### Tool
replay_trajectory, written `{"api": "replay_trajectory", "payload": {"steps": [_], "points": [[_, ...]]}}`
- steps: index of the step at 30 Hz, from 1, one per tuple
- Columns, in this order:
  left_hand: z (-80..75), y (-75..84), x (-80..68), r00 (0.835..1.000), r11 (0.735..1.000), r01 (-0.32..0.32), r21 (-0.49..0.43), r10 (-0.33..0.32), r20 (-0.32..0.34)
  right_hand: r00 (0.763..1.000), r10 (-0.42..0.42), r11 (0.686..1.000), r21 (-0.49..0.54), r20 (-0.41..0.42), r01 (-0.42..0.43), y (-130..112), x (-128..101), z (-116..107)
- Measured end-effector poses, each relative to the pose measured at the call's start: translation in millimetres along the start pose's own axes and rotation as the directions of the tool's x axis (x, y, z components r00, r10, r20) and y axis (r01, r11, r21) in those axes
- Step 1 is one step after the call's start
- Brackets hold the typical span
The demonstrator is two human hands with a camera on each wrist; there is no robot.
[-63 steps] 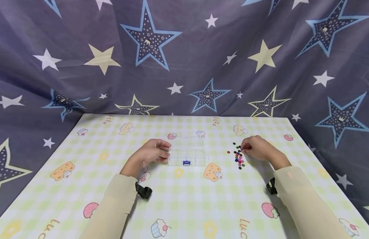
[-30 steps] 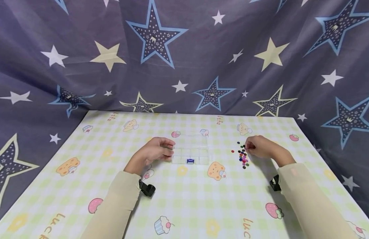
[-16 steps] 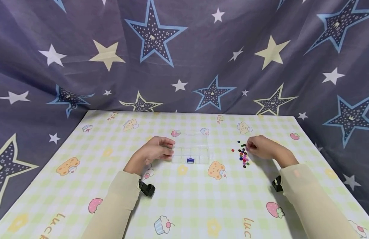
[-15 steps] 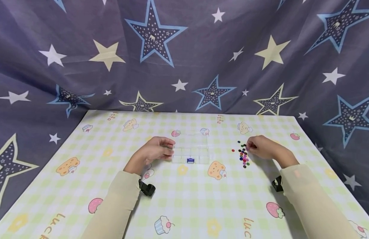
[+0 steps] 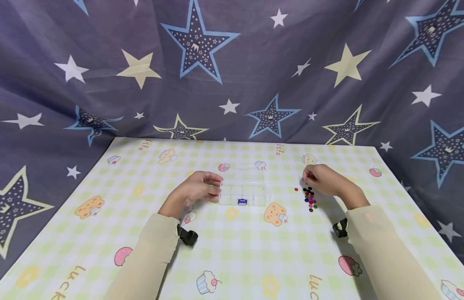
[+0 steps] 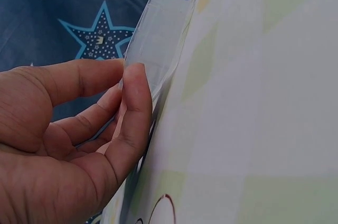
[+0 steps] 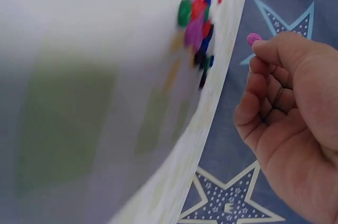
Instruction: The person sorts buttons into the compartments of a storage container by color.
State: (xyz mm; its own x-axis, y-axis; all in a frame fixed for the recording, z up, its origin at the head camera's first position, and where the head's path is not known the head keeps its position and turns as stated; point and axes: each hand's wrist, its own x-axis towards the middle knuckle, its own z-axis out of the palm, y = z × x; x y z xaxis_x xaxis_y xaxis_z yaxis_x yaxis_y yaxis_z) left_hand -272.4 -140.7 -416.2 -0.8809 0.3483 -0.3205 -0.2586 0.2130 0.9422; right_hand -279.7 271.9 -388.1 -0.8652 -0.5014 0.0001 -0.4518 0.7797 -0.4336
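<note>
My left hand (image 5: 194, 189) holds the left end of a clear plastic compartment box (image 5: 258, 201), thumb on its front wall in the left wrist view. The box lies with its transparent lid (image 5: 241, 176) raised open at the back. A blue latch (image 5: 242, 202) marks its front. My right hand (image 5: 327, 182) pinches a small pink button (image 7: 253, 38) between thumb and forefinger, raised off the table. Just in front of that hand lies a loose pile of small coloured buttons (image 5: 310, 198), red, green, blue, black and pink.
A single red button (image 5: 296, 189) lies slightly left of the pile. The table (image 5: 232, 258) wears a green-checked cloth printed with cartoons. A dark star-patterned curtain (image 5: 232, 62) hangs behind it and at the sides. Each wrist wears a black strap (image 5: 187, 236).
My right hand has lifted from the pile's edge and moved a little left and back, carrying the pink button. My left hand stays at the box. The head view has shifted slightly.
</note>
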Motion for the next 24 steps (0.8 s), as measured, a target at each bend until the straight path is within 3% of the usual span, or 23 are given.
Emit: {"api": "replay_trajectory", "payload": {"steps": [13,24], "points": [[0.5,0.5,-1.2,1.0,1.0,-0.005,-0.005,0.005,0.002,0.999,-0.045,0.997,0.059,0.019,0.044,-37.6,27.4,14.1],[0.7,-0.3,0.7,1.0,0.999,0.004,-0.038,-0.004,0.003,0.981,-0.191,0.981,0.034,-0.016,0.191,-72.7,46.7,28.2]]}}
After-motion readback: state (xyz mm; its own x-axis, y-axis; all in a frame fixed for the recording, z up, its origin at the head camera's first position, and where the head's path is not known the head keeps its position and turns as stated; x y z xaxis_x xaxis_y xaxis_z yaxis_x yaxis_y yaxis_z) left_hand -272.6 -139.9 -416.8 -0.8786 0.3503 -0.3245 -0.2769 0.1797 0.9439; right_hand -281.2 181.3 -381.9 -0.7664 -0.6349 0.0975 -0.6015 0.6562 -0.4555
